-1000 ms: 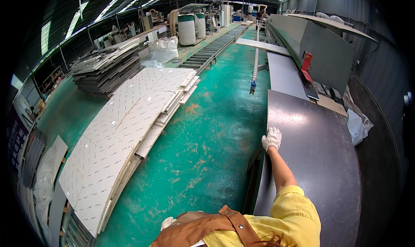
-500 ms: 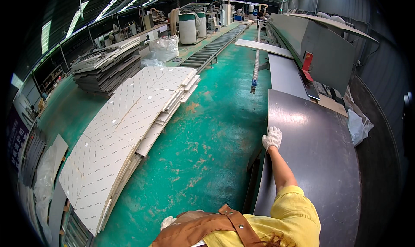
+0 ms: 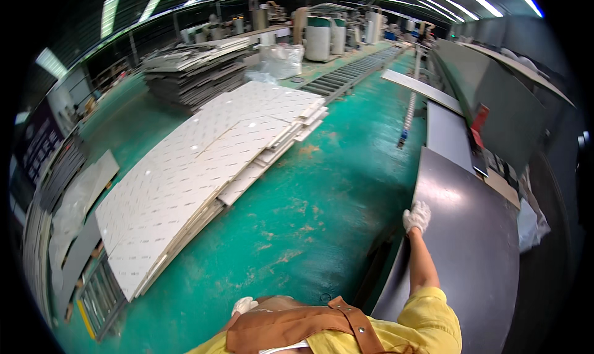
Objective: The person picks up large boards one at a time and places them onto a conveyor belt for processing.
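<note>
My right hand [image 3: 416, 217], in a white glove, reaches forward and rests on the left edge of a large dark grey panel [image 3: 476, 249] lying flat at my right. Its fingers curl over the panel's edge. My left hand [image 3: 244, 305], also gloved in white, hangs low by my waist beside a brown leather apron strap and holds nothing that I can see; only part of it shows. A yellow sleeve covers my right upper arm.
A wide stack of white boards [image 3: 204, 168] lies on the green floor [image 3: 309, 218] at the left. Grey sheet stacks [image 3: 192, 69] stand behind it. A roller conveyor [image 3: 346, 75] runs away in the middle. A long grey machine [image 3: 495, 100] lines the right side.
</note>
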The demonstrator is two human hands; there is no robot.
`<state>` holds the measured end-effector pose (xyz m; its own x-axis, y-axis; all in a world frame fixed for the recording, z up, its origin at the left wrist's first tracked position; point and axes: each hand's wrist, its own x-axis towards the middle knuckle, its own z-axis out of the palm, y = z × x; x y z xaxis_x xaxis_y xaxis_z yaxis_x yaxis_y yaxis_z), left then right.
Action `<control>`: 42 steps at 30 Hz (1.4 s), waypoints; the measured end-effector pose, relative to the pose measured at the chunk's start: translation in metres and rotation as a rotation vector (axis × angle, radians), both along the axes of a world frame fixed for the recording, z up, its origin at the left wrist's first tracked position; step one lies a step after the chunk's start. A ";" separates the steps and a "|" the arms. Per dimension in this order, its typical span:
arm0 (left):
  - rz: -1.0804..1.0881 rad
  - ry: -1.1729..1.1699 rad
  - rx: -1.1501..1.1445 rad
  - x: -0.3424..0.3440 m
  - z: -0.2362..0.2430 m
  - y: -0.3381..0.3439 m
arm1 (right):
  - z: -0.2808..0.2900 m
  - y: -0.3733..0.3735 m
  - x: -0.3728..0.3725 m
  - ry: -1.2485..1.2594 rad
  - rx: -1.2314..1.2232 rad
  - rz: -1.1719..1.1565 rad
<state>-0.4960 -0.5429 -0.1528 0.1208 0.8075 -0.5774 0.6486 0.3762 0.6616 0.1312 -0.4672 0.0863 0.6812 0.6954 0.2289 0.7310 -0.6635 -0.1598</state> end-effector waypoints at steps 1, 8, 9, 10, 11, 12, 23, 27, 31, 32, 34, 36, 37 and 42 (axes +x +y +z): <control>-0.329 0.372 0.256 0.000 0.006 0.001 | 0.004 -0.009 -0.004 0.033 -0.040 -0.023; -0.124 0.259 0.280 -0.025 -0.015 -0.025 | -0.030 -0.050 -0.012 -0.007 -0.006 -0.006; 0.028 0.124 0.241 -0.028 -0.019 -0.031 | -0.026 -0.050 -0.022 -0.003 -0.018 0.004; 0.013 0.194 0.235 -0.030 -0.022 -0.039 | -0.024 -0.049 -0.031 0.000 -0.030 0.009; 0.022 0.154 0.224 -0.030 -0.024 -0.037 | -0.034 -0.054 -0.025 -0.008 -0.032 0.017; 0.026 0.116 0.215 -0.031 -0.027 -0.034 | -0.048 -0.057 -0.012 -0.075 0.041 0.029; 0.034 0.133 0.072 -0.035 -0.036 -0.039 | -0.036 -0.049 -0.024 -0.061 -0.021 0.046; 0.014 0.197 0.122 -0.032 -0.017 -0.038 | -0.045 -0.046 -0.017 -0.085 -0.001 0.059; -0.132 0.274 0.091 -0.034 -0.014 -0.034 | -0.046 -0.039 -0.019 -0.076 -0.001 0.080; -0.069 0.207 0.082 -0.037 -0.024 -0.032 | -0.048 -0.038 -0.016 -0.073 0.001 0.071; -0.049 0.117 0.066 -0.031 -0.026 -0.026 | -0.058 -0.045 0.000 -0.117 0.048 0.078; 0.031 0.239 0.167 -0.007 0.005 -0.012 | -0.064 -0.045 0.015 -0.080 0.069 0.014; -0.079 0.284 0.150 -0.011 0.004 -0.006 | -0.068 -0.034 0.017 -0.010 0.066 -0.019; -0.254 0.316 0.147 0.009 -0.010 0.026 | -0.063 0.024 0.024 -0.120 0.125 0.082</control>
<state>-0.4874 -0.5170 -0.1624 0.1616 0.8514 -0.4990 0.8880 0.0951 0.4499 0.1554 -0.4432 0.0235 0.5862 0.7087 0.3926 0.8005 -0.5814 -0.1457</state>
